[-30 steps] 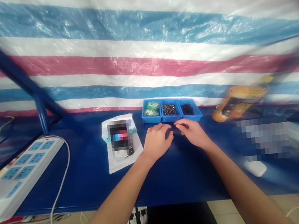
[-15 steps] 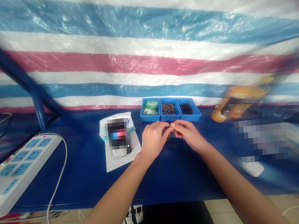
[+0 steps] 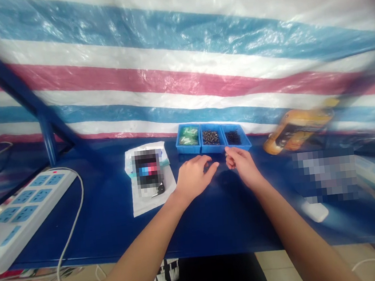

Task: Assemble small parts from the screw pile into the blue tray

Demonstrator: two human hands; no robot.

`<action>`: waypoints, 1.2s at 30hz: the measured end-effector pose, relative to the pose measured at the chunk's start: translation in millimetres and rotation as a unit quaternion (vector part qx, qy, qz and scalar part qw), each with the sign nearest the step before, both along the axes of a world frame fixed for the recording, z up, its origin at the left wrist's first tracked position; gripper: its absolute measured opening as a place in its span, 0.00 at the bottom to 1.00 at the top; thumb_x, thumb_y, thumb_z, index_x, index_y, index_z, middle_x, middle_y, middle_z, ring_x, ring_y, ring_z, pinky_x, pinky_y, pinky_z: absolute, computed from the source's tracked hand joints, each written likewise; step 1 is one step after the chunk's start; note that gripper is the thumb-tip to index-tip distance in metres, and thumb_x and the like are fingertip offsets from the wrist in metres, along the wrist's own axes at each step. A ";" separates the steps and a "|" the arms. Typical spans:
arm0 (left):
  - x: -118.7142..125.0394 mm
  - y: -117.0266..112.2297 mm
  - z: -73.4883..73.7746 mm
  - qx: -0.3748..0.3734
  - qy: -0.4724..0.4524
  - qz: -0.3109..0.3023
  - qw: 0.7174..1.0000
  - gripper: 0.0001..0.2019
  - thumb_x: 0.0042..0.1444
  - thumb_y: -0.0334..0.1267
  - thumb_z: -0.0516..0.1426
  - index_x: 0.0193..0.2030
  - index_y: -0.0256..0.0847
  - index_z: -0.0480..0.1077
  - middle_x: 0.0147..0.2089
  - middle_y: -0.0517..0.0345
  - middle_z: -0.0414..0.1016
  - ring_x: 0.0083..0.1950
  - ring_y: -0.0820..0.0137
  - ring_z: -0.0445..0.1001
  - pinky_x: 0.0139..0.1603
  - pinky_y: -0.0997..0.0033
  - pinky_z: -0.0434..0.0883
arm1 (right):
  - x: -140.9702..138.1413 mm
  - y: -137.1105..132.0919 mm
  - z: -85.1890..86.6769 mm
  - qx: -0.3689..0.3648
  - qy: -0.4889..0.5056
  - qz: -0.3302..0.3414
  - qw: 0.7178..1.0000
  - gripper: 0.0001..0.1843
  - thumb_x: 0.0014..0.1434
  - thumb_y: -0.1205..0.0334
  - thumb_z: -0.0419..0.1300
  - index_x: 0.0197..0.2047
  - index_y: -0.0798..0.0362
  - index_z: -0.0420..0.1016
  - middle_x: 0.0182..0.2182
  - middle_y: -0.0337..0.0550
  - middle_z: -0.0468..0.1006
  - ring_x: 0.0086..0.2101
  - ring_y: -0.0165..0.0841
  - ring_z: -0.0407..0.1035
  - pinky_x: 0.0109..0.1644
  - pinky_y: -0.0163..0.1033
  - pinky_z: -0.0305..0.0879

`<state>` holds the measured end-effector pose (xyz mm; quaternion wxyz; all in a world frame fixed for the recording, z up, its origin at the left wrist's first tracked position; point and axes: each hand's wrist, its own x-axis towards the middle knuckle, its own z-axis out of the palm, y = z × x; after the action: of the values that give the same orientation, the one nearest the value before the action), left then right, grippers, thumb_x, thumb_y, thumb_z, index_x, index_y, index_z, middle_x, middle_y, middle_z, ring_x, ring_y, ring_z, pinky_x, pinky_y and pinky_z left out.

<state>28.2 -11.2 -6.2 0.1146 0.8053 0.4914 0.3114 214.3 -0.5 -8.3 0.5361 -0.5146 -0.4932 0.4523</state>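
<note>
On the blue table [image 3: 109,229], seen from the head camera, both bare forearms reach forward to a spot just in front of a row of three blue trays [image 3: 248,143] that stands against the striped plastic sheet [image 3: 180,69]. The left hand [image 3: 193,178] lies palm down with its fingers loosely stretched toward the trays. A small dark piece [image 3: 207,167] shows at its fingertips, touching or just under them, and whether the hand actually grips it cannot be told. The right hand [image 3: 244,166] is just beside it, a little apart, raised slightly off the table, its thumb and forefinger pinched together near the front edge of the trays. What sits between them is too small to make out. In the trays, the left compartment holds a green packet [image 3: 189,136], and the middle and right ones hold heaps of small dark parts [image 3: 211,137]. Left of the left hand lies a white sheet [image 3: 140,205] with a blurred-out item on it. Farther left sits a white power strip [image 3: 20,211] with its cable [image 3: 73,233]. To the right lie a yellow bottle [image 3: 298,131], tipped on its side, and a small white object [image 3: 314,211].
</note>
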 end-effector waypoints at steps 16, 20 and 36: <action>-8.0 -4.7 3.3 0.105 0.117 0.196 0.968 0.20 0.62 0.54 0.54 0.44 0.40 0.77 0.46 0.40 0.78 0.57 0.42 0.66 0.64 0.25 0.43 | 11.8 -5.1 -11.3 0.095 -0.459 0.125 0.875 0.13 0.61 0.57 0.61 0.48 0.48 0.78 0.40 0.44 0.76 0.39 0.36 0.72 0.46 0.42 0.65; -15.2 -1.3 5.2 0.089 0.132 0.241 0.957 0.25 0.63 0.58 0.50 0.44 0.36 0.76 0.46 0.37 0.76 0.55 0.39 0.67 0.57 0.25 0.53 | 10.5 -6.0 -10.3 0.079 -0.473 0.116 0.870 0.12 0.62 0.57 0.61 0.48 0.47 0.77 0.38 0.42 0.76 0.38 0.35 0.72 0.44 0.41 0.64; -4.7 1.8 4.6 0.129 0.036 -0.001 0.991 0.09 0.64 0.41 0.55 0.39 0.43 0.74 0.42 0.54 0.79 0.53 0.59 0.70 0.61 0.52 0.61 | 6.9 -4.9 -9.2 0.082 -0.463 0.095 0.877 0.04 0.60 0.61 0.58 0.37 0.50 0.73 0.33 0.40 0.78 0.33 0.33 0.71 0.37 0.37 0.61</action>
<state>23.5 -9.3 -1.6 -0.0073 0.8245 0.4501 0.3429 221.2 -5.3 -17.5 0.2411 -0.5698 -0.7672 0.1690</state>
